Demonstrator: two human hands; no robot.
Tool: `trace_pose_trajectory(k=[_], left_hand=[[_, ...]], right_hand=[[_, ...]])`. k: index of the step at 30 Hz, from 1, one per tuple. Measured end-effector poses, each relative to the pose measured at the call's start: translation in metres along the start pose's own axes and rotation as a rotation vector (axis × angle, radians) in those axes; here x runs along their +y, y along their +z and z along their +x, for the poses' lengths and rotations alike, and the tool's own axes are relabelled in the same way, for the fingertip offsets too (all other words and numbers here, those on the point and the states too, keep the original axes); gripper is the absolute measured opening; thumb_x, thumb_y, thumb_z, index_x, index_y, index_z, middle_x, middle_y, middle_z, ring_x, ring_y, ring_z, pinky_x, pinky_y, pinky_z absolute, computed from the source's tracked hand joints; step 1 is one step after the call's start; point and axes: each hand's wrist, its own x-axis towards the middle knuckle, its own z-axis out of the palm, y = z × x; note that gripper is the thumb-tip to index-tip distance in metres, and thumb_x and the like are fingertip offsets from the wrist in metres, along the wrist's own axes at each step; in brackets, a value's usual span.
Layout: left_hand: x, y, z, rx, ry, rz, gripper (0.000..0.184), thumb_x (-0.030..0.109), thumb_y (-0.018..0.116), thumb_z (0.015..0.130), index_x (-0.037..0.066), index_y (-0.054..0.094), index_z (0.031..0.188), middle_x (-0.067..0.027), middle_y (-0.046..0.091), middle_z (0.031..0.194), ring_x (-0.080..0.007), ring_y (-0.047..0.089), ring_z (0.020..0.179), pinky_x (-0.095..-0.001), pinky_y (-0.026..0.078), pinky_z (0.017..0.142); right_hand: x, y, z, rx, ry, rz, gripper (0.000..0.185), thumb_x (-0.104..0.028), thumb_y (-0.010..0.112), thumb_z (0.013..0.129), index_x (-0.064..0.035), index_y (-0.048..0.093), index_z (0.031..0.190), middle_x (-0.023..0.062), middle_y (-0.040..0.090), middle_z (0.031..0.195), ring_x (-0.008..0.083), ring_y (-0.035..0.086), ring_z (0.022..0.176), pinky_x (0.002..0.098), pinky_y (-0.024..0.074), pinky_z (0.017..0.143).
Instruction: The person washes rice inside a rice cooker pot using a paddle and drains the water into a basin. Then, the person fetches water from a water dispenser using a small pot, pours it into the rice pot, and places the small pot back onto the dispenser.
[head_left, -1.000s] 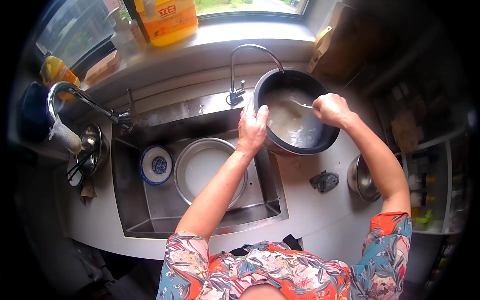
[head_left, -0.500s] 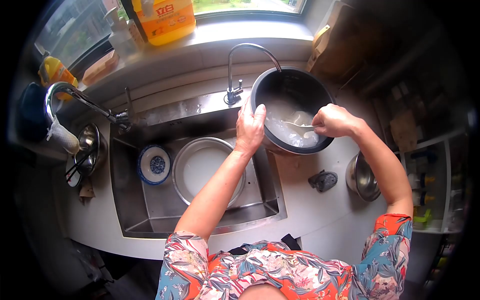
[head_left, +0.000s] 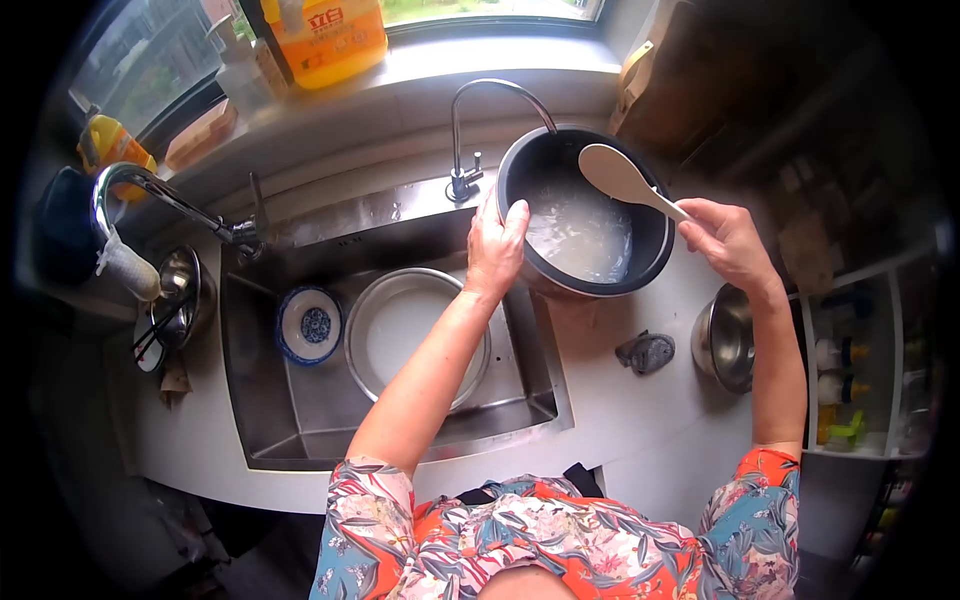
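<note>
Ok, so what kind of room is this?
Most likely a kitchen: a steel sink with a blue-and-white bowl in it is set into the counter, and beside it the left hand holds a pot, the right hand a pale spoon.

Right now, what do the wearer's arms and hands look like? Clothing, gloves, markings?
Left hand and right hand are both bare, no gloves; no watch or bracelet shows. The left sleeve and right sleeve end around the elbows, in a leafy floral print of orange-red, teal, pale pink and grey. No cables or markings visible.
</note>
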Motion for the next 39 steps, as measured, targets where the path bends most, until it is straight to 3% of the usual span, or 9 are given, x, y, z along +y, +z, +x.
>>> trace_pose_trajectory(k=[4, 7, 10, 13, 16, 20, 25, 32, 39], left_hand=[[-0.002, 0.002, -0.002, -0.026, -0.112, -0.047, 0.057, 0.036, 0.058, 0.084, 0.004, 0.044, 0.129, -0.0198, 0.052, 0.121, -0.0333, 0.051, 0.111, -0.0390, 0.040, 0.094], [0.012, 0.000, -0.014, -0.062, -0.172, -0.004, 0.071, 0.033, 0.067, 0.072, 0.007, 0.038, 0.132, -0.0213, 0.048, 0.122, -0.0334, 0.048, 0.115, -0.0405, 0.038, 0.097], [0.018, 0.005, -0.018, -0.082, -0.196, -0.068, 0.074, 0.026, 0.068, 0.064, 0.008, 0.038, 0.129, -0.0200, 0.047, 0.120, -0.0330, 0.047, 0.114, -0.0410, 0.038, 0.097], [0.019, 0.001, -0.021, -0.095, -0.284, -0.135, 0.075, 0.022, 0.066, 0.063, 0.009, 0.037, 0.130, -0.0198, 0.046, 0.121, -0.0330, 0.047, 0.114, -0.0404, 0.038, 0.097], [0.017, 0.000, -0.022, -0.097, -0.315, -0.151, 0.076, 0.018, 0.063, 0.062, 0.010, 0.034, 0.132, -0.0198, 0.045, 0.121, -0.0328, 0.045, 0.114, -0.0396, 0.037, 0.098], [0.011, -0.004, -0.026, -0.099, -0.339, -0.184, 0.078, 0.015, 0.060, 0.061, 0.010, 0.033, 0.133, -0.0185, 0.045, 0.120, -0.0310, 0.045, 0.113, -0.0381, 0.037, 0.098], [0.009, -0.017, -0.031, -0.133, -0.354, -0.348, 0.078, 0.008, 0.058, 0.061, 0.010, 0.033, 0.135, -0.0108, 0.050, 0.110, -0.0214, 0.049, 0.103, -0.0310, 0.041, 0.091], [0.001, -0.035, -0.045, -0.113, -0.319, -0.549, 0.063, 0.000, 0.059, 0.061, 0.005, 0.042, 0.121, -0.0033, 0.050, 0.093, -0.0127, 0.051, 0.083, -0.0254, 0.046, 0.068], [0.010, -0.052, -0.092, -0.146, -0.444, -0.720, 0.055, -0.003, 0.056, 0.064, 0.002, 0.043, 0.118, -0.0052, 0.052, 0.097, -0.0139, 0.052, 0.087, -0.0265, 0.046, 0.074]], right_hand=[[0.016, 0.010, -0.005, 0.030, 0.019, -0.117, 0.017, -0.008, 0.058, 0.087, -0.0002, 0.063, 0.101, -0.0010, 0.057, 0.065, 0.0053, 0.050, 0.058, 0.0210, 0.0418, 0.053], [0.004, 0.008, -0.012, 0.077, 0.033, 0.262, 0.024, -0.012, 0.056, 0.089, -0.0013, 0.058, 0.111, -0.0026, 0.057, 0.074, 0.0040, 0.050, 0.063, 0.0184, 0.0408, 0.053], [0.032, 0.023, -0.008, -0.018, 0.031, 0.154, 0.017, -0.006, 0.052, 0.088, -0.0017, 0.058, 0.104, -0.0011, 0.058, 0.074, 0.0033, 0.049, 0.060, 0.0188, 0.0424, 0.053], [0.038, 0.025, -0.003, 0.187, 0.112, 0.403, 0.005, -0.007, 0.054, 0.086, -0.0024, 0.053, 0.087, -0.0009, 0.052, 0.065, 0.0041, 0.048, 0.052, 0.0182, 0.0411, 0.048], [0.067, 0.034, 0.010, 0.299, 0.174, 0.266, 0.018, -0.016, 0.062, 0.083, -0.0044, 0.049, 0.082, -0.0014, 0.050, 0.061, 0.0048, 0.045, 0.043, 0.0201, 0.0378, 0.037], [0.061, 0.056, 0.019, 0.309, 0.201, 0.333, 0.028, -0.024, 0.068, 0.081, -0.0037, 0.053, 0.093, -0.0002, 0.055, 0.064, 0.0038, 0.045, 0.042, 0.0204, 0.0382, 0.034], [0.044, 0.072, 0.021, 0.375, 0.169, 0.719, 0.042, -0.005, 0.063, 0.083, -0.0024, 0.051, 0.123, -0.0054, 0.057, 0.072, 0.0002, 0.047, 0.052, 0.0162, 0.0341, 0.039], [0.022, 0.078, 0.010, 0.322, 0.075, 0.640, 0.042, -0.004, 0.062, 0.084, -0.0008, 0.051, 0.124, -0.0061, 0.054, 0.065, -0.0002, 0.040, 0.044, 0.0162, 0.0258, 0.036], [-0.019, 0.069, -0.013, 0.212, 0.084, 0.537, 0.041, -0.007, 0.062, 0.085, 0.0023, 0.050, 0.123, -0.0051, 0.052, 0.058, 0.0004, 0.038, 0.039, 0.0165, 0.0243, 0.032]])
